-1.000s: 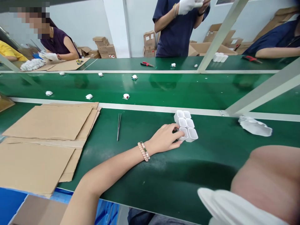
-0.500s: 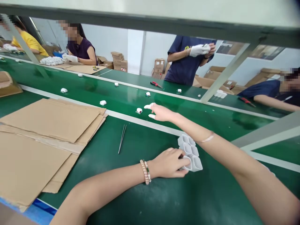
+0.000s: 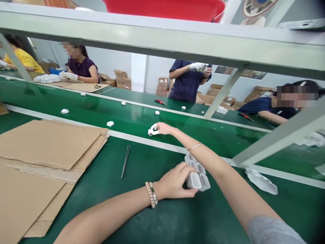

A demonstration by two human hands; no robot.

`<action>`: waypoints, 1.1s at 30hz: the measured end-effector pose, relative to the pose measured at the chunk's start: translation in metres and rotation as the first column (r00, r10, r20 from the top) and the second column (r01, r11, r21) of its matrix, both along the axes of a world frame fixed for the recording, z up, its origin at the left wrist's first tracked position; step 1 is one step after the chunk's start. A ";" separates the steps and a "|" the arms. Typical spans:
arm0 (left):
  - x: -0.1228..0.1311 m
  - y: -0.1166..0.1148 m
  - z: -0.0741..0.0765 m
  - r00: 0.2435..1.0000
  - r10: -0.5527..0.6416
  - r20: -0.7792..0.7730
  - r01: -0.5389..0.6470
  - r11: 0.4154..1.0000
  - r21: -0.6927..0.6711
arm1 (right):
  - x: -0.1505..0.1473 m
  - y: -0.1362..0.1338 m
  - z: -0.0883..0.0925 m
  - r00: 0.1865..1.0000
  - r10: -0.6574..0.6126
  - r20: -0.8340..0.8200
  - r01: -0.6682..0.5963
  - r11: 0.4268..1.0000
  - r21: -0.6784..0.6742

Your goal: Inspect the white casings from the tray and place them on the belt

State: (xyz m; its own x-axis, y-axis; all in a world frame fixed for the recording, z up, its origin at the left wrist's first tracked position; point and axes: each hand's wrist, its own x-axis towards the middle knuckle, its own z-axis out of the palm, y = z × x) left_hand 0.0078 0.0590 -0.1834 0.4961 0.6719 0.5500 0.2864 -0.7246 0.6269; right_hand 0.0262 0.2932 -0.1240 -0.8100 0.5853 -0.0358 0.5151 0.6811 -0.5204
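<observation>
My right hand (image 3: pixel 164 128) reaches across to the green belt, white finger cots on its thumb and finger. These fingertips close on a small white part (image 3: pixel 150 131) with a darker underside, whose kind I cannot make out. My left hand (image 3: pixel 176 181), wearing bead bracelets, grips a white square plastic cup (image 3: pixel 195 181) between thumb and fingers. The cup stands slightly out of line, against a cluster of similar white cups (image 3: pixel 204 183) on the green tabletop. Some of the cluster is hidden behind my left hand and right forearm. Metal tweezers (image 3: pixel 125 162) lie left of my left hand.
Flat cardboard sheets (image 3: pixel 50 144) lie at the left. Similar white parts (image 3: pixel 110 124) sit spaced along the belt (image 3: pixel 134 118). A crumpled white glove-like item (image 3: pixel 261 181) lies right. A metal shelf beam (image 3: pixel 152 44) crosses above; a slanted post (image 3: pixel 276 135) stands right. Several co-workers sit or stand opposite.
My right hand's fingers have closed on the small white part. My left hand has shifted one cup slightly away from the cluster. The camera view has tilted up and turned right.
</observation>
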 end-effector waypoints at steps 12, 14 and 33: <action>0.002 0.000 0.000 0.936 0.176 0.305 -0.171 0.984 -0.043 | 0.174 -0.142 0.017 0.622 -0.468 -0.628 -0.028 0.788 -0.614; 0.001 0.000 0.000 0.949 0.181 0.257 -0.173 0.983 -0.056 | 0.185 -0.159 0.015 0.597 -0.484 -0.640 -0.064 0.766 -0.640; -0.004 -0.001 -0.006 0.943 0.305 0.130 -0.317 0.945 0.083 | 0.174 -0.231 0.003 0.810 -0.083 -0.580 0.214 0.964 0.160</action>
